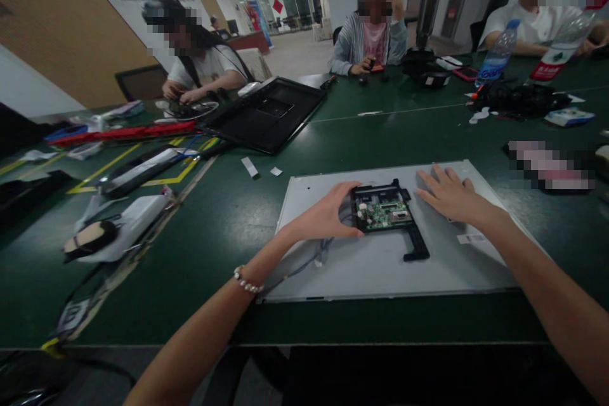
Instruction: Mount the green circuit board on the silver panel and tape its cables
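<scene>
A grey metal monitor back panel [380, 266] lies flat on the green table in front of me. On it sits a black plastic bracket [413, 238] that frames a small green circuit board [386, 214]. My left hand [328, 214] curls against the left edge of the bracket, thumb and fingers gripping it. A grey flat cable [304, 257] runs under my left wrist. My right hand [450, 193] lies flat on the panel just right of the bracket, fingers spread, holding nothing.
A black monitor rear cover [266, 115] lies at the back left, near a seated person working on parts. Two more people sit at the far side. A water bottle [497, 54], black cables [516, 98], red strips [118, 133] and white wrapped parts [128, 219] crowd the table edges.
</scene>
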Available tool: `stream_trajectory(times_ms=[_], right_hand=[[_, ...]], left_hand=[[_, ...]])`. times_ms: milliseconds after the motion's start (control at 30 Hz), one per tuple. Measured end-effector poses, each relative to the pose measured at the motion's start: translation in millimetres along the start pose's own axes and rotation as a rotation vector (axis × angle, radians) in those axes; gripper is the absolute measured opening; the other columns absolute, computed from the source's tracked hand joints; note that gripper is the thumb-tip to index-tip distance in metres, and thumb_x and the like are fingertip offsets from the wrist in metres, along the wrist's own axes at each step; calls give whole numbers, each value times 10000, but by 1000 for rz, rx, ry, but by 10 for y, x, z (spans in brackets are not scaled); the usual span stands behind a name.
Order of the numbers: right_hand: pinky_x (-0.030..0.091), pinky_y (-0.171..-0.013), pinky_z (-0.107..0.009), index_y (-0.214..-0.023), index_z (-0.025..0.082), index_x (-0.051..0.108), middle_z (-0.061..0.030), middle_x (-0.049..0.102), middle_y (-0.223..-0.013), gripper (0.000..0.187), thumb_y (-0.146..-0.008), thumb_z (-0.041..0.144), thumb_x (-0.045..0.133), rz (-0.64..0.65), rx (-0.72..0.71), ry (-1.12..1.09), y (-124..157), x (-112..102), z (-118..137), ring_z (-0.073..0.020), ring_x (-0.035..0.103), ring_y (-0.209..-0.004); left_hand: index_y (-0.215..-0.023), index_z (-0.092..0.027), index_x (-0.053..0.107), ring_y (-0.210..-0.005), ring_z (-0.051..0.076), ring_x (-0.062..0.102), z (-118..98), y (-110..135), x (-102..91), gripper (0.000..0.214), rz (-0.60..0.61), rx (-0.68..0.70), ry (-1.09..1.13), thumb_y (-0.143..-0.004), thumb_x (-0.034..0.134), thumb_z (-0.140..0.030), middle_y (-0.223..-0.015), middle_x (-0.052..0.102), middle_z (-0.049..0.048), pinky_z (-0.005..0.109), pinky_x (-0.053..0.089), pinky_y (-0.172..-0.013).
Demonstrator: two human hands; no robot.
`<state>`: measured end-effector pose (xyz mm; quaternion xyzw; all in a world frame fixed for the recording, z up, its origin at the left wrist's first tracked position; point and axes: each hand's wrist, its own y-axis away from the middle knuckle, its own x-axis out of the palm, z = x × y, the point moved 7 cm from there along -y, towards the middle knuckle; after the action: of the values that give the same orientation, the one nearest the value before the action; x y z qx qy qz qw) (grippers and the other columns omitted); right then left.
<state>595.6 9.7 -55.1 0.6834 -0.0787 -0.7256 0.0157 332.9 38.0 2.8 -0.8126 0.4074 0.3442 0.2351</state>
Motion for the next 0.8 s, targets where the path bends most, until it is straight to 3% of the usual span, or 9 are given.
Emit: stream_trajectory(times_ms=[367, 800], right_hand=[[266, -1071, -697, -1555, 208, 267, -194, 181, -1633, 672, -989, 558, 175, 24, 2, -17, -16, 15, -12, -447, 184, -1464], [279, -1060, -698, -1551, 203, 268, -216, 202, -1621, 667, -991, 554, 179, 2, -10, -7, 3, 29, -18, -450, 203, -1457]], left_hand=[[-1551, -234, 224, -1434, 380, 281, -67, 12, 119, 1057, 54, 3, 85, -686, 793, -444, -1558, 269, 166, 571, 238, -1182], [-1569, -249, 137, -1456, 347, 276, -69, 33, 109, 1065, 116, 34, -15, -734, 750, -496, -1589, 243, 155, 535, 277, -1185]])
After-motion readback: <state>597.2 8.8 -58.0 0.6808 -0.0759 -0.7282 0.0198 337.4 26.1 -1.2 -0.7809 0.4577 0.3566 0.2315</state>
